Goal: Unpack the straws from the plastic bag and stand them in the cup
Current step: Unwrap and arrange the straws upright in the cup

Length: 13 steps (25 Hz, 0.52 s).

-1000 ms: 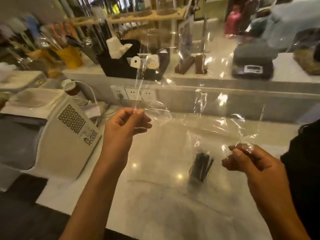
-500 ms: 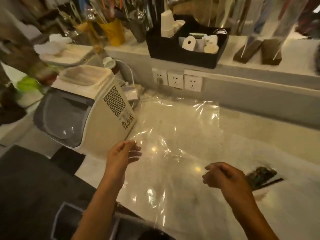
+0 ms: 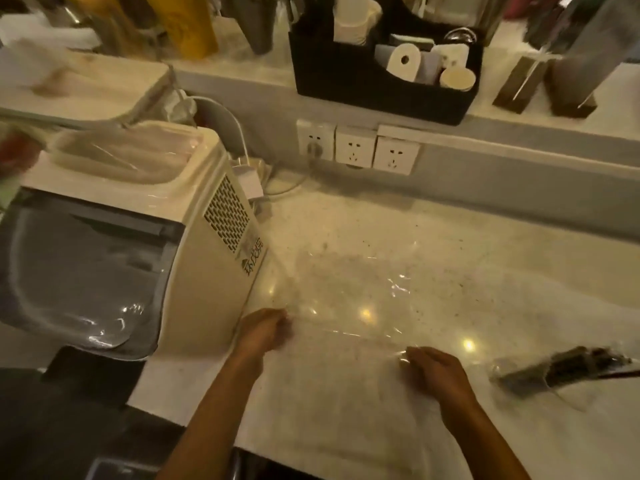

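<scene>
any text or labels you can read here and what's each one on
Dark printed logo on the side of the cream machine, below its vent grille: some characters, too blurred and skewed to read.
Three wall sockets: no lettering shows.
Black organiser and its cups: no text shows.
Clear plastic bag under the hands: no print shows.
Nothing else is legible.

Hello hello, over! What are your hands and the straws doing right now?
Left hand and right hand each pinch the clear plastic bag above the counter. Dark straws lie on counter, right side, blurred. White machine close beside left hand.

Plastic bag (image 3: pixel 349 292) now lower, flatter.
</scene>
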Motion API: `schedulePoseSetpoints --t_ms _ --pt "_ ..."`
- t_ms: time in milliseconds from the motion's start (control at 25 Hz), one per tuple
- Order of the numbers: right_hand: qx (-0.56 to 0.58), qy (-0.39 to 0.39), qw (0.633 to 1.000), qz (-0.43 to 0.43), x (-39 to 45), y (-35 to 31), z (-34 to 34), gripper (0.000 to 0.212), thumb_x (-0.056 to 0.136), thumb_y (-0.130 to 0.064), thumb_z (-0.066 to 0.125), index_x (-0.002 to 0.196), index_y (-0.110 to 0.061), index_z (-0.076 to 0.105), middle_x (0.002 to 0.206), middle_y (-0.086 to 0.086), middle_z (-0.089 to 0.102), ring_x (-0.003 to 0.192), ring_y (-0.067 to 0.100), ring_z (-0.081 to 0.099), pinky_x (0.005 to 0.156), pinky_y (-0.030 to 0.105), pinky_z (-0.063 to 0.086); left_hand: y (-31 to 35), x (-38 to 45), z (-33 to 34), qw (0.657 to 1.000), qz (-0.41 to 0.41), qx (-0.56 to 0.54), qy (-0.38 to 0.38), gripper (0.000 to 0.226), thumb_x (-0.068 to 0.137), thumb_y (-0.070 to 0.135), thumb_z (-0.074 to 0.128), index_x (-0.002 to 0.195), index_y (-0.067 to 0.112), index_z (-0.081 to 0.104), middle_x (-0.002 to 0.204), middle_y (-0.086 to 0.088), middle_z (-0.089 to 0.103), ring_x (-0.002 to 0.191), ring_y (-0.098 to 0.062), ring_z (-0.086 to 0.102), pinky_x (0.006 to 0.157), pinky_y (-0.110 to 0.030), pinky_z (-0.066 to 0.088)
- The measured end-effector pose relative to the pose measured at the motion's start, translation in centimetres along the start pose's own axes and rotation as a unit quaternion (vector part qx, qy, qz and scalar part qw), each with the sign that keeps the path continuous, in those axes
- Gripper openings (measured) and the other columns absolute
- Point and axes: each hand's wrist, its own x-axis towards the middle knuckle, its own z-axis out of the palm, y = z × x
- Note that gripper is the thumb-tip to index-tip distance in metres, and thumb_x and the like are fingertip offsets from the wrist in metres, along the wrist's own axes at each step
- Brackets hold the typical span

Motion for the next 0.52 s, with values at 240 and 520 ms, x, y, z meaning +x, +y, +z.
schedulePoseSetpoints --t_ms 240,520 --pt "0.021 0.015 1.000 -0.004 0.6 -0.7 1.4 0.017 0.095 -0.014 0.068 0.084 -0.014 0.081 0.076 0.005 0.080 0.064 0.015 0.076 0.051 0.019 0.055 1.7 2.8 -0.3 0.999 0.035 0.008 0.022 0.017 0.094 0.014 0.061 0.085 0.005 0.073 0.078 -0.016 0.074 0.059 -0.018 0.065 0.052 -0.026 0.050" --pt "-0.058 0.043 0.993 -0.088 -0.4 -0.4 0.5 0.015 0.095 -0.022 0.068 0.085 -0.025 0.077 0.077 -0.011 0.078 0.080 0.016 0.074 0.074 0.031 0.059 1.8 0.4 0.9 0.937 0.203 0.273 0.084 0.049 0.096 0.026 0.063 0.141 0.010 0.053 0.144 -0.016 0.055 0.131 -0.034 0.052 0.108 -0.048 0.045"
